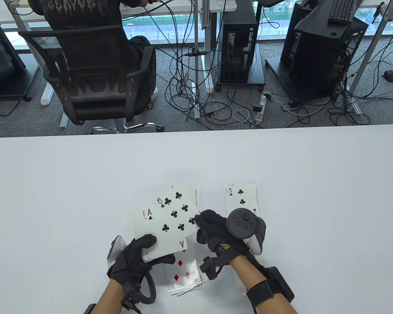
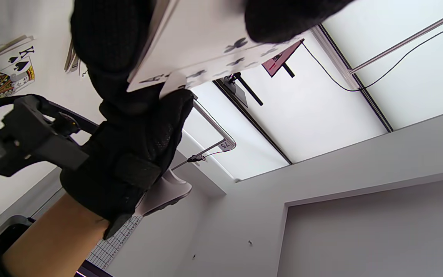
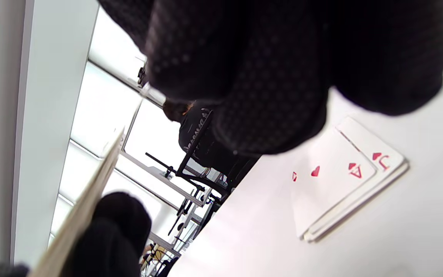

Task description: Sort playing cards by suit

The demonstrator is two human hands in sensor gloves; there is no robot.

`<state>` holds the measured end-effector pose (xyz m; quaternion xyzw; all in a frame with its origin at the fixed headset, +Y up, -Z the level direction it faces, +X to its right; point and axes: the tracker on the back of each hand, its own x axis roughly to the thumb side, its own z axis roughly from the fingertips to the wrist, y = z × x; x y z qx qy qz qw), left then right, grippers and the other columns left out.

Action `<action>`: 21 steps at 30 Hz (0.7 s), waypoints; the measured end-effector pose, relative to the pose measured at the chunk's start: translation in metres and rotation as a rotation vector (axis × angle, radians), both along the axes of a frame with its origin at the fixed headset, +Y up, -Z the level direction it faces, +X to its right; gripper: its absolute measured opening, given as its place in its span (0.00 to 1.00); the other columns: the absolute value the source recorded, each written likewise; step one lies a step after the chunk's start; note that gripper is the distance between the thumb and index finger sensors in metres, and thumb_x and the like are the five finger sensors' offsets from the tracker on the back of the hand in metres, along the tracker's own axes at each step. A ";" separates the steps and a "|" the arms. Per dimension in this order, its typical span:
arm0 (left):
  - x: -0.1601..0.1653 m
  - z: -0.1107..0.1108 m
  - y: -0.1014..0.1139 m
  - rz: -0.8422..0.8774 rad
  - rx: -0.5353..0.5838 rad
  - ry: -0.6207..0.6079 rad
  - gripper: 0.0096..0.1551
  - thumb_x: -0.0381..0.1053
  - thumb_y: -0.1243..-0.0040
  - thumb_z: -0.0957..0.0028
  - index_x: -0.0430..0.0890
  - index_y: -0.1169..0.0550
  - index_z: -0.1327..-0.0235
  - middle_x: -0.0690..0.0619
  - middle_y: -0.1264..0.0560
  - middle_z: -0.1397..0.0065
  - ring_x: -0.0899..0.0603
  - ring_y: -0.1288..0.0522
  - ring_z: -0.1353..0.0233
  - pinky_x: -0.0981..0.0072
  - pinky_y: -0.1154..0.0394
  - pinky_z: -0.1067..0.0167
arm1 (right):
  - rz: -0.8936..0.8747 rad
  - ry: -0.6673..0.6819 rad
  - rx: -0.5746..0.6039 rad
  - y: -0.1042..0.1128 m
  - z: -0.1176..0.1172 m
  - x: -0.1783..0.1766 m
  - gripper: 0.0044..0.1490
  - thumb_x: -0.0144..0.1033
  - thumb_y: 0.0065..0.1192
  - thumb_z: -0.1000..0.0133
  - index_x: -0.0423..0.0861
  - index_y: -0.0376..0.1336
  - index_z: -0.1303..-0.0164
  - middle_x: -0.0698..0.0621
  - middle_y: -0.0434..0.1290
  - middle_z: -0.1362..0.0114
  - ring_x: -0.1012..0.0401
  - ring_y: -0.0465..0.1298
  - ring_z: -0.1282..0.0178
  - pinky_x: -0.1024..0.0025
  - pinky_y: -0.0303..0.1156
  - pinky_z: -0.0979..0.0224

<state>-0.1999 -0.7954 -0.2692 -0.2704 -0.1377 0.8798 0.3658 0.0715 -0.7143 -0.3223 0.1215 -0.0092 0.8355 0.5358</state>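
My left hand [image 1: 139,253] holds a fan of cards [image 1: 165,225] face up above the table. A six of clubs [image 1: 177,212] lies on top, with an ace of clubs [image 1: 149,216] behind it. My right hand [image 1: 205,221] curls its fingers at the six's right edge and pinches it. In the left wrist view its fingertip [image 2: 175,102] touches the fan [image 2: 206,46] from below. A clubs pile [image 1: 241,198] topped by a three lies right of the hand. A diamonds pile [image 1: 183,274] sits under my left hand. A hearts pile [image 3: 340,173] shows an ace and a jack. A king of spades [image 2: 6,77] tops another pile.
The white table [image 1: 52,196] runs wide to the left, right and far side of the piles. Beyond its far edge a person sits in a black office chair [image 1: 91,81], among computer towers [image 1: 240,42] and floor cables.
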 end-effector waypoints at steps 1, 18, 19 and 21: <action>0.000 0.000 0.000 0.001 -0.001 0.001 0.31 0.55 0.49 0.32 0.58 0.47 0.21 0.52 0.41 0.17 0.37 0.32 0.21 0.49 0.23 0.38 | -0.031 -0.007 -0.020 -0.001 -0.008 0.008 0.26 0.31 0.53 0.40 0.23 0.65 0.50 0.48 0.79 0.69 0.53 0.82 0.69 0.55 0.81 0.62; -0.001 -0.001 0.001 -0.004 -0.001 0.008 0.31 0.55 0.49 0.32 0.58 0.47 0.21 0.52 0.41 0.17 0.37 0.32 0.21 0.49 0.23 0.37 | 0.642 -0.459 -0.299 -0.032 -0.060 0.091 0.26 0.31 0.54 0.41 0.21 0.66 0.53 0.48 0.79 0.72 0.53 0.82 0.72 0.55 0.80 0.65; -0.001 -0.001 0.001 -0.006 -0.001 0.009 0.31 0.55 0.49 0.32 0.58 0.47 0.21 0.52 0.41 0.17 0.37 0.32 0.21 0.49 0.23 0.37 | 0.689 -0.456 -0.317 -0.035 -0.061 0.092 0.26 0.31 0.54 0.41 0.21 0.66 0.53 0.48 0.79 0.72 0.53 0.82 0.72 0.54 0.80 0.65; -0.001 -0.001 0.001 -0.009 -0.001 0.008 0.31 0.55 0.49 0.32 0.58 0.47 0.21 0.52 0.41 0.17 0.37 0.32 0.21 0.49 0.23 0.37 | 0.790 -0.445 -0.375 -0.042 -0.062 0.091 0.28 0.32 0.54 0.40 0.20 0.66 0.52 0.47 0.79 0.71 0.52 0.82 0.70 0.53 0.80 0.64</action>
